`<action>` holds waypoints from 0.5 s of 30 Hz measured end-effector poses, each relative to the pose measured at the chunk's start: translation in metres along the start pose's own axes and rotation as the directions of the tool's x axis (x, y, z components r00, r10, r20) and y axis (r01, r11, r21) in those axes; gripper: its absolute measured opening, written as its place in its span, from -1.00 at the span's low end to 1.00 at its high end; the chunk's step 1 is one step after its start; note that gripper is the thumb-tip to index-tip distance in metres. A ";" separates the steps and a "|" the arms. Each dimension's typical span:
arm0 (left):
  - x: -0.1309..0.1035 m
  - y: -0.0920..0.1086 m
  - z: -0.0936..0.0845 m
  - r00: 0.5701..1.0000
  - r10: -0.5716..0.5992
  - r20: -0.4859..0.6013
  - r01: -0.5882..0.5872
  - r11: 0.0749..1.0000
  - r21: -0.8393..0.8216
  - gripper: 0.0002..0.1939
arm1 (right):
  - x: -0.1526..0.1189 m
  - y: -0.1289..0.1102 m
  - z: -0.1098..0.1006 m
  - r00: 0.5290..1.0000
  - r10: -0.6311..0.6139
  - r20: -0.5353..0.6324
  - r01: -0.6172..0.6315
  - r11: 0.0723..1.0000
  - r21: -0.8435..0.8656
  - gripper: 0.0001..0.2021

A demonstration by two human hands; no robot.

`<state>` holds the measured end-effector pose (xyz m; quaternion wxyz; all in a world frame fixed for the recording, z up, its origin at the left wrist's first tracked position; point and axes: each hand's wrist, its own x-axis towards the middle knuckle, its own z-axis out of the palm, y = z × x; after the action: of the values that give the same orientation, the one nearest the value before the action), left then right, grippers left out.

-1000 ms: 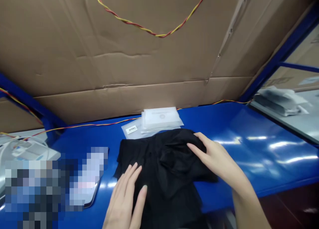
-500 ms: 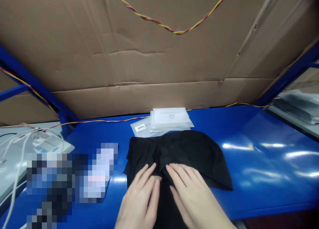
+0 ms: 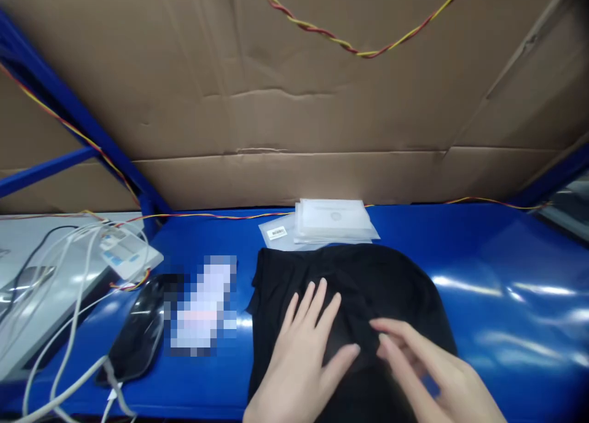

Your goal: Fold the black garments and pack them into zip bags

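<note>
A black garment lies on the blue tabletop in front of me, its right edge rounded. My left hand rests flat on the cloth with fingers spread. At the garment's right part, my right hand has its thumb and forefinger brought together in a pinch at the fabric, the other fingers curled beneath. How much cloth is between those fingertips is hard to make out. Just behind the garment is a small stack of white plastic packets, one bearing a barcode label.
To the left lie a blurred-out pale object and a dark item in clear plastic. White cables loop over the left edge beside a small white box. Cardboard walls the back, with twisted red-yellow wire across it.
My left hand has flattened and spread on the cloth. My right hand has moved right and curled into a pinch. The garment's right part looks smoother and rounder; the view has shifted left.
</note>
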<state>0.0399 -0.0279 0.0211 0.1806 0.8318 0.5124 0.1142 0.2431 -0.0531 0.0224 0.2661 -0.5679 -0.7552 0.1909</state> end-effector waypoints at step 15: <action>0.008 -0.022 -0.044 0.993 0.116 -0.039 -0.110 0.985 0.135 -0.50 | 0.032 0.016 0.030 0.995 0.077 -0.060 -0.094 0.930 -0.354 -0.63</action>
<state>0.0095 -0.0038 0.0518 0.1061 0.8667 0.4750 0.1093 0.2297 -0.0174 -0.0044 0.1671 -0.6432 -0.7456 0.0495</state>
